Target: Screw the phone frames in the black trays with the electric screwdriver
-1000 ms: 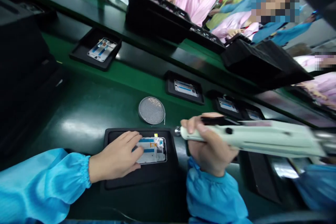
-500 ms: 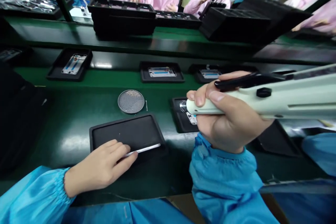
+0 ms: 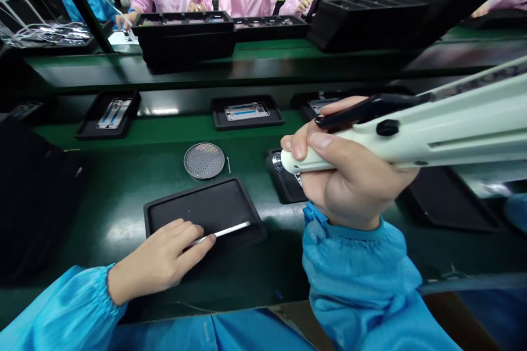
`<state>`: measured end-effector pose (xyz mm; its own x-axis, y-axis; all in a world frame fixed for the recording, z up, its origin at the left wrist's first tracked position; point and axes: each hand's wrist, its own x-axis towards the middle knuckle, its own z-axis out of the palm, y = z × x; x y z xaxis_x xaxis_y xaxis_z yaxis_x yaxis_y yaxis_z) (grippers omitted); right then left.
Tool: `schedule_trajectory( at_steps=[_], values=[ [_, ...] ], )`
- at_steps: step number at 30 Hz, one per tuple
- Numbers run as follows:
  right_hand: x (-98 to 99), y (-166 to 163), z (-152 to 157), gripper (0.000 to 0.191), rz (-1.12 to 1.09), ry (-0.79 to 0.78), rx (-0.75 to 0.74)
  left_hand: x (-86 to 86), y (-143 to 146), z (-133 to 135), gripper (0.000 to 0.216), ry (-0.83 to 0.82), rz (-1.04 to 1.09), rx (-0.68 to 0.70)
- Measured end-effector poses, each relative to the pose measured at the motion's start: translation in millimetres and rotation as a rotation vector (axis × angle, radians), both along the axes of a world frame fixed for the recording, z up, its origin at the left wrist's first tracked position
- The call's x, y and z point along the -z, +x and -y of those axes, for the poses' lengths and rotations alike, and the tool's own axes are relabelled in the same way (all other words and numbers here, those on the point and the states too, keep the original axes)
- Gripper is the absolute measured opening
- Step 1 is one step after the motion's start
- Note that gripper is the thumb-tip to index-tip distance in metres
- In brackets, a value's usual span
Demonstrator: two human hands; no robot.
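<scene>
My left hand (image 3: 162, 260) grips a thin phone frame (image 3: 228, 230) by its left end, seen edge-on and lifted at the near edge of a black tray (image 3: 206, 205). My right hand (image 3: 346, 175) is wrapped round a pale green electric screwdriver (image 3: 411, 131) held level above the bench, its metal tip pointing left over a second black tray (image 3: 284, 184). A round metal mesh dish (image 3: 203, 160) of small screws lies just beyond the first tray.
Black trays (image 3: 246, 112) with phone frames ride the green belt (image 3: 173, 126) behind, another tray (image 3: 109, 114) at left. Stacked black trays (image 3: 185, 33) line the far shelf. People in pink coats work across the line. A dark box (image 3: 28, 192) stands at left.
The phone frame lay flat in the tray under my left hand; it is now tipped up on edge at the tray's near side. My head has turned, and the screwdriver sits closer and higher.
</scene>
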<state>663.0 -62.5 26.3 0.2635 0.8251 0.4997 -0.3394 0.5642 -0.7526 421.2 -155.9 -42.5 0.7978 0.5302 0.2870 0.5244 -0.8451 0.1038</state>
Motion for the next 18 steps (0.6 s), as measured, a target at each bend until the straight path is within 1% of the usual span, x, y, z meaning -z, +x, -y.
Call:
schedule_trajectory(
  at_steps=[6,10,14,18],
  values=[
    [-1.6,0.9,-0.4,0.030,0.030,0.004,0.000,0.9,-0.5,0.9,0.032,0.014,-0.016,-0.008],
    [-1.4,1.3,-1.0,0.034,0.035,0.012,-0.004,2.1,1.3,-1.2,0.036,0.003,-0.049,0.030],
    [-0.6,2.1,-0.2,0.030,0.032,0.003,0.006,1.9,5.3,-5.3,0.040,-0.007,-0.088,0.064],
    [0.7,4.2,0.7,0.018,0.076,-0.012,0.027,1.5,7.3,-7.4,0.042,0.003,-0.092,0.062]
  ],
)
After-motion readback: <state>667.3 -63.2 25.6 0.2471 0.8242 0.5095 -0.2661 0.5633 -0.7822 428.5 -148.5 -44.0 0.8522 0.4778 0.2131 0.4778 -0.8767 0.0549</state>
